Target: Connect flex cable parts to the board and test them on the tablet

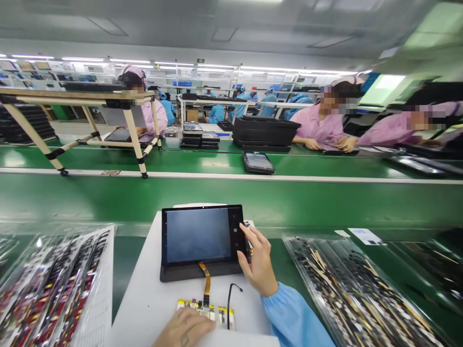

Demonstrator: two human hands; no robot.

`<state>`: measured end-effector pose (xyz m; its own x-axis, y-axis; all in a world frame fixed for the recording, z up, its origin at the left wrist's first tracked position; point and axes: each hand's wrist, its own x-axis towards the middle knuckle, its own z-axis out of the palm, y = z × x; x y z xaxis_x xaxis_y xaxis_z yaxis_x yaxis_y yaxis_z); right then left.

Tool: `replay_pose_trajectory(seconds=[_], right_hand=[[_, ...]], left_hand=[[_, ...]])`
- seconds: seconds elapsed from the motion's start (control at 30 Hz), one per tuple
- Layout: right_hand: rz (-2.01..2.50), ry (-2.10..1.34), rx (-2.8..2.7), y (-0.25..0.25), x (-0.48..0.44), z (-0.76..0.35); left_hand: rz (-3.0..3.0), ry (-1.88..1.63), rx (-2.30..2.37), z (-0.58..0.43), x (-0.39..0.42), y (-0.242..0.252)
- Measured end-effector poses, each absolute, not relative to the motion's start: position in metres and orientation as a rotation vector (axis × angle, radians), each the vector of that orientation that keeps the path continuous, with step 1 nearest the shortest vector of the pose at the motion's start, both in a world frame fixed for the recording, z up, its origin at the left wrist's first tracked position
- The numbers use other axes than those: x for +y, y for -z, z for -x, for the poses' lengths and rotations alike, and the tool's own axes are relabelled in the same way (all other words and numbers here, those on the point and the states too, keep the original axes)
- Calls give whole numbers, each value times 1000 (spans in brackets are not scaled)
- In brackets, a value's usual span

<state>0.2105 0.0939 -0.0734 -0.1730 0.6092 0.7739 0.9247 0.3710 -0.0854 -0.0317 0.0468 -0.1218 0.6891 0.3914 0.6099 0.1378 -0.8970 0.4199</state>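
Observation:
A black tablet (201, 234) stands propped on a dark stand on a white mat (144, 299) in front of me. My right hand (257, 262) touches its right edge, fingers bent around a small part I cannot name. An orange flex cable (206, 279) runs from the tablet down to a small circuit board (220, 314). My left hand (184, 329) rests on that board, fingers curled under.
Clear trays of small parts lie at the left (58, 284) and right (354, 289). A green conveyor belt (231, 164) carries another tablet (258, 162). Several people in pink coats work across the belt, beside stacked black trays (264, 132).

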Motion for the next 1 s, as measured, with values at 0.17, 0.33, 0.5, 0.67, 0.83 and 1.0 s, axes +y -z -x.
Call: replay_pose_trajectory(seconds=[0.17,0.33,0.5,0.67,0.83,1.0], right_hand=[[1254,531,-1968,85,72,-206],[1231,552,-2041,86,71,-204],[1261,621,-2099,85,72,-205],[1245,608,-2097,85,70,-206],[1232,641,-2068,85,67,-208],[1296,594,-2034,88,66,-211]], left_hand=[[-2632,-1063,475,26,42,100],[-2635,-1009,497,24,39,98],[-2642,-924,525,25,36,101],[-2649,-929,552,24,35,101],[-2647,-888,581,24,33,97],[-2611,-848,564,26,33,95]])
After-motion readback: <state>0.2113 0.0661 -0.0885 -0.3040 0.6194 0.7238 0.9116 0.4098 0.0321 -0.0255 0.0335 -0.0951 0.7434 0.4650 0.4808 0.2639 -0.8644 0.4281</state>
